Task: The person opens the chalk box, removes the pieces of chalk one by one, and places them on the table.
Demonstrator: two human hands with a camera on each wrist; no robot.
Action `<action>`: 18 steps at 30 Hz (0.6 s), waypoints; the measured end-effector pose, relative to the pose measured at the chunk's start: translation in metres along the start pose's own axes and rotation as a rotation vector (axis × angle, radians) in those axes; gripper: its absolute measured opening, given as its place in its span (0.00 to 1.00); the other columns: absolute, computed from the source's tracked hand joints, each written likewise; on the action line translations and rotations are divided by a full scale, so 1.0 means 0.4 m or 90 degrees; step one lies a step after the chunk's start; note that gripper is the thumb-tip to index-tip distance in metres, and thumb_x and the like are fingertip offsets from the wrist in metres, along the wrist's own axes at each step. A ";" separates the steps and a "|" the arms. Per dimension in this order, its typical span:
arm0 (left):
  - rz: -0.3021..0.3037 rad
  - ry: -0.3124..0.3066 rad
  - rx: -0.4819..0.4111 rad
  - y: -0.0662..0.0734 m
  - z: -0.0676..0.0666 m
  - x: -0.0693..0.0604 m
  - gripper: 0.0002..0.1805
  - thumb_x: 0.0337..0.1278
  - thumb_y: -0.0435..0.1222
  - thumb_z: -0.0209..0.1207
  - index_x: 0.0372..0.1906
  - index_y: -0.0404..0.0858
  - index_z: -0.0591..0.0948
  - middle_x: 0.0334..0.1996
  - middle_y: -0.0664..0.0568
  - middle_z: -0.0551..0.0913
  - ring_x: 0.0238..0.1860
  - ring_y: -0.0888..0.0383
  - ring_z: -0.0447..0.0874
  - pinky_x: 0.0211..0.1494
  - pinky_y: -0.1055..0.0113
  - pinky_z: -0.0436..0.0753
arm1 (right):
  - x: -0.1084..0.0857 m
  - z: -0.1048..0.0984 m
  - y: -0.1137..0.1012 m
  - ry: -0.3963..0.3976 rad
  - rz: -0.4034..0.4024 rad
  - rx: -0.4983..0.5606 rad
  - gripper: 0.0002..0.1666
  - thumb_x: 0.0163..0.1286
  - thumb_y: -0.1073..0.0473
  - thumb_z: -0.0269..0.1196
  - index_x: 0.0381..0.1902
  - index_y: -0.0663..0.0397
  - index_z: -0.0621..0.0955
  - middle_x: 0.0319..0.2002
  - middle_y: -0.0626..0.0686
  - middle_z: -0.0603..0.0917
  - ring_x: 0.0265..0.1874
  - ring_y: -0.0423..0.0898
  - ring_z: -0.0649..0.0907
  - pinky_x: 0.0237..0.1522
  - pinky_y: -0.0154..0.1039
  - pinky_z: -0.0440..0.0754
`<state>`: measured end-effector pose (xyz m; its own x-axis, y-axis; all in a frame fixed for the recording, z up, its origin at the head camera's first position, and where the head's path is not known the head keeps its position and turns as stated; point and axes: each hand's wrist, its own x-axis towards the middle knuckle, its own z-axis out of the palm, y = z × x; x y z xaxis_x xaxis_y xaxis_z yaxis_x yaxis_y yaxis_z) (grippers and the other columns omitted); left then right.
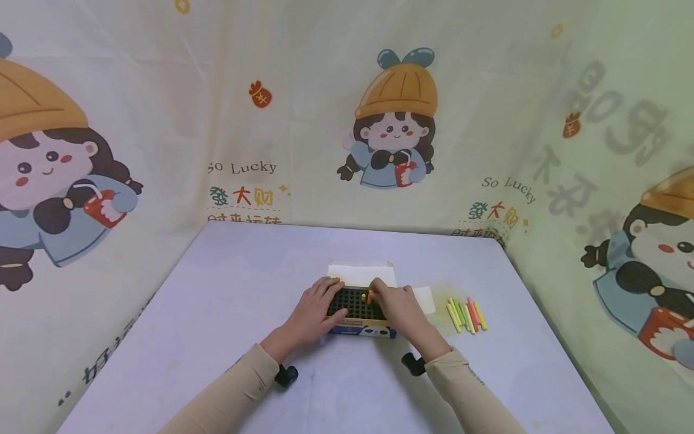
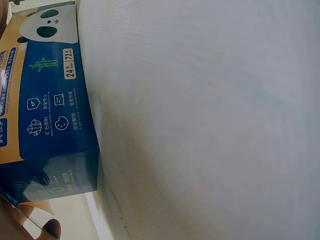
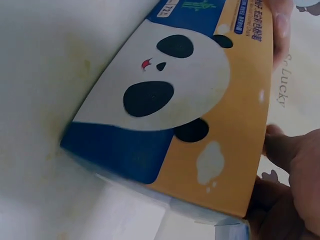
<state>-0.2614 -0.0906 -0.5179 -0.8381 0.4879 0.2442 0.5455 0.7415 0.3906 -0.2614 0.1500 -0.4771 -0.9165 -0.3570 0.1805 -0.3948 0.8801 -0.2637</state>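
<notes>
A chalk box (image 1: pixel 355 330), printed with a panda on blue and orange, stands on the table with its lid folded back. Inside lies a black grid (image 1: pixel 352 304) full of holes. My left hand (image 1: pixel 311 310) holds the box's left side, the thumb along the near edge and the fingers at the far left corner. Over the right part of the grid, my right hand (image 1: pixel 398 304) pinches an orange chalk stick (image 1: pixel 370 297). Beside it, a yellow chalk tip (image 1: pixel 364 297) shows in the grid. The right wrist view shows the box's panda face (image 3: pixel 180 75), with fingers partly hidden behind the rim.
Several loose chalk sticks (image 1: pixel 467 315) in yellow, green and pink lie on the table right of the box. The white lid flap (image 1: pixel 360 274) stands at the back, and a side flap (image 1: pixel 425 299) sticks out right. Printed cloth (image 1: pixel 314 120) hangs around the table.
</notes>
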 end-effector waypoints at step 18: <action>0.010 0.015 0.010 -0.005 0.006 0.001 0.39 0.78 0.58 0.49 0.81 0.41 0.61 0.79 0.45 0.62 0.81 0.43 0.54 0.77 0.38 0.63 | 0.002 0.020 -0.013 0.041 0.039 0.103 0.09 0.73 0.54 0.68 0.47 0.48 0.83 0.40 0.50 0.92 0.41 0.50 0.89 0.54 0.59 0.80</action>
<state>-0.2627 -0.0907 -0.5208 -0.8290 0.4888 0.2717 0.5589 0.7407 0.3729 -0.2608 0.1427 -0.4829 -0.9353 -0.2788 0.2181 -0.3481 0.8360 -0.4241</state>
